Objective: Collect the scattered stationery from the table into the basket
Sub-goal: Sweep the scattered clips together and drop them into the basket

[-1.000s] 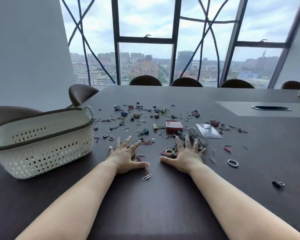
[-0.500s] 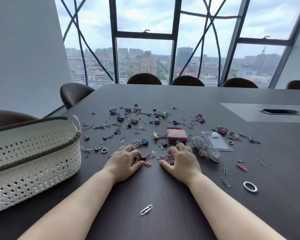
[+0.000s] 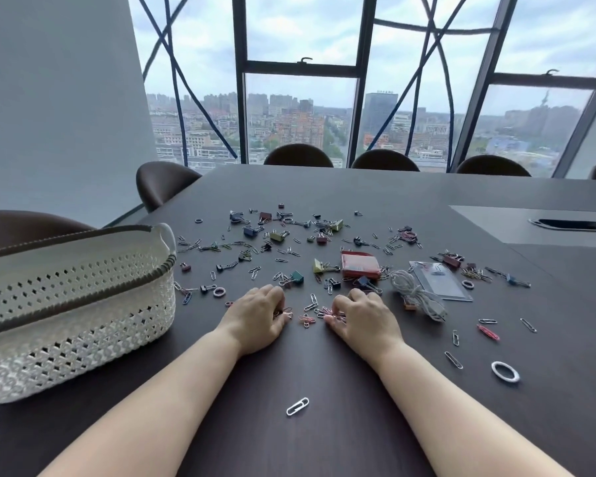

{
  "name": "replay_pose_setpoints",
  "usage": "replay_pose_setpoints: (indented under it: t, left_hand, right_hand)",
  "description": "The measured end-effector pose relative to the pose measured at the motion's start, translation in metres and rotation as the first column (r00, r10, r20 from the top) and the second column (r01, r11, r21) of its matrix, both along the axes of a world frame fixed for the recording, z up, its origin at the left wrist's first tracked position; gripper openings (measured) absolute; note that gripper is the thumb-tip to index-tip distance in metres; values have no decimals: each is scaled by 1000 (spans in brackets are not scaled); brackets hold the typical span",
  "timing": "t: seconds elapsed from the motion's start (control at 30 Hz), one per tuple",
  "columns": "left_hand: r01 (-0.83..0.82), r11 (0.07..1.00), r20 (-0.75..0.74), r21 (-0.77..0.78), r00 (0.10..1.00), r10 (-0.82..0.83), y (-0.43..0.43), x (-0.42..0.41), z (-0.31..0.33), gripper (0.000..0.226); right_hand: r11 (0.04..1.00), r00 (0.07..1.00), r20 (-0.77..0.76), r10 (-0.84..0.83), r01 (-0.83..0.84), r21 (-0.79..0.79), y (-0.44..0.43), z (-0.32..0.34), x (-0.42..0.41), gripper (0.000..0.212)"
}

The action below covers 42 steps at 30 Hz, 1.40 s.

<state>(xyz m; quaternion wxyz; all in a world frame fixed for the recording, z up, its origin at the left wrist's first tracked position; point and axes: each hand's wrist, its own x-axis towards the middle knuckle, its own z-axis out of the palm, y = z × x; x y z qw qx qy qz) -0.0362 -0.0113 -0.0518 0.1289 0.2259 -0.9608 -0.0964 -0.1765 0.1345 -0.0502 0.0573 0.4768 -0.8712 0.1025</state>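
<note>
Several paper clips and binder clips lie scattered across the dark table point(image 3: 324, 442). My left hand point(image 3: 258, 318) rests on the table with fingers curled over a few small clips. My right hand point(image 3: 362, 320) is curled the same way over pink paper clips, a hand's width to the right. A small pile of pink clips point(image 3: 307, 318) lies between the two hands. The white perforated basket point(image 3: 73, 304) stands at the left, apart from both hands. A red box point(image 3: 358, 265), a coiled white cable point(image 3: 417, 294) and a clear card holder point(image 3: 441, 280) lie beyond my right hand.
A lone white paper clip point(image 3: 297, 406) lies near me between my forearms. A white ring point(image 3: 504, 371) and loose clips sit at the right. A cable hatch point(image 3: 572, 224) is set in the table's far right. Chairs point(image 3: 298, 154) line the far edge.
Both hands went from flat with spread fingers to curled, raking clips together beneath the fingers. The view shifted, so the basket sits further left.
</note>
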Motion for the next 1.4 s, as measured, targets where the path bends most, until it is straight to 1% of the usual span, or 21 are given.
replay_pose_setpoints:
  t: [0.07,0.17,0.2,0.27,0.37,0.47,0.53,0.67,0.77,0.83,0.87,0.93,0.97,1.0,1.07,1.1,1.13,1.2,1.27,1.33,1.4]
  left_hand:
    - [-25,1000,-45,16,999,26,1,0,0,11]
    - [-26,1000,-83,-2,996,26,1,0,-2,19]
    - [-20,1000,-88,-24,996,18,1,-1,-4,21]
    - [-13,998,-96,-55,995,8,1,-2,-6,22]
    - [-1,999,-105,-53,994,-5,0,-4,-7,22]
    - [9,998,-86,-58,996,-14,2,-4,-5,24]
    - [-5,998,-103,-59,995,-2,4,-3,-3,23]
    - [-54,996,-162,-68,986,42,7,-1,-1,23]
    - [-83,993,-189,-88,980,65,10,2,-1,24]
    - [-89,994,-226,-62,971,73,11,3,0,24]
    - [-96,995,-248,-41,965,83,12,4,1,23]
    - [-119,993,-325,13,939,117,14,8,6,20]
    - [-127,991,-376,41,917,133,14,10,9,18]
    - [-135,989,-425,63,893,149,15,15,15,17]
    - [-133,988,-504,77,850,153,15,27,31,16]
    - [-127,990,-542,62,829,140,14,34,41,16]
    - [-131,991,-582,39,803,129,14,43,53,15]
    - [-176,984,-654,-25,747,117,15,64,79,18]
    - [-225,972,-696,-73,709,112,14,86,108,21]
    - [-265,958,-715,-109,691,110,7,110,136,18]
    - [-336,932,-696,-132,701,154,-9,133,158,16]
  right_hand:
    - [1000,1000,-18,3,-3,7,-2,1,3,37]
    - [1000,999,47,-16,15,12,-2,2,0,47]
    - [999,999,45,-25,24,26,-2,2,-2,48]
    - [998,999,16,-43,42,55,-1,0,-6,43]
    - [996,999,2,-37,37,76,0,-3,-8,36]
    - [998,1000,1,-11,11,68,2,-1,-7,34]
    - [998,1000,-4,-6,6,57,4,0,-5,34]
    - [1000,996,-84,-6,8,28,5,1,-2,37]
    - [1000,980,-197,-11,12,7,5,1,0,40]
    - [1000,959,-283,8,-4,16,4,5,6,39]
    - [1000,948,-318,16,-15,5,5,5,6,43]
    - [998,948,-317,4,-25,-61,5,4,7,46]
    - [996,959,-282,24,-48,-78,6,5,7,43]
    - [987,978,-207,33,-64,-144,6,8,8,40]
    - [936,1000,4,-3,4,-353,5,14,7,40]
    - [900,996,83,25,14,-436,2,21,8,40]
    - [867,989,128,72,1,-498,-4,29,12,38]
    - [805,973,163,162,-35,-592,-21,49,28,35]
    - [755,944,198,263,-73,-652,-42,72,50,33]
    - [699,920,191,342,-113,-707,-64,96,78,39]
    - [616,883,177,435,-148,-774,-87,115,105,42]
